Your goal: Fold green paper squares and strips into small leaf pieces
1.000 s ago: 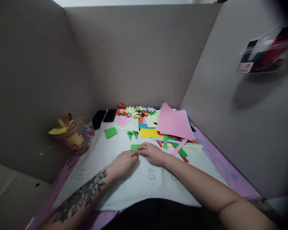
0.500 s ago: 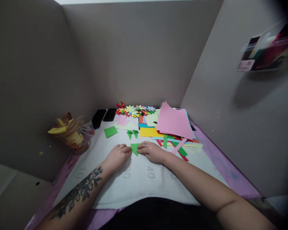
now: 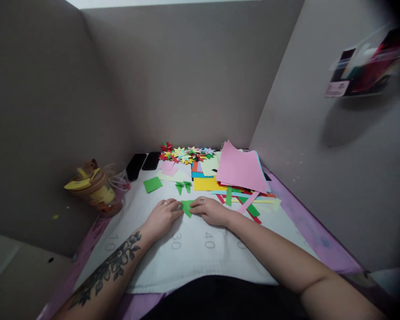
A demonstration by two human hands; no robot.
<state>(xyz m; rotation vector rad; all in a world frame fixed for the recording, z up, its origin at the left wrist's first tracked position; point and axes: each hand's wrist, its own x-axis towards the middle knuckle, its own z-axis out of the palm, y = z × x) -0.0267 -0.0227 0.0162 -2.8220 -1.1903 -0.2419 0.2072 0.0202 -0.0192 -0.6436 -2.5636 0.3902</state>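
Observation:
A small piece of green paper (image 3: 187, 207), folded to a downward point, lies on the white cloth between my two hands. My left hand (image 3: 164, 216) has its fingertips closed at the paper's left edge. From the other side my right hand (image 3: 210, 210) pinches its right edge, the fingers hiding part of it. Just beyond are two small folded green pieces (image 3: 183, 187). A flat green square (image 3: 153, 184) rests further left.
Behind lie several folded paper stars (image 3: 186, 154) and two black phones (image 3: 143, 163). To the right are pink sheets (image 3: 242, 169) and coloured strips (image 3: 250, 206). A pot (image 3: 93, 189) stands left; a clear holder (image 3: 363, 66) hangs on the right wall.
My left hand has shifted very slightly at the paper's left edge. The right hand keeps its place, and the camera view has moved a little.

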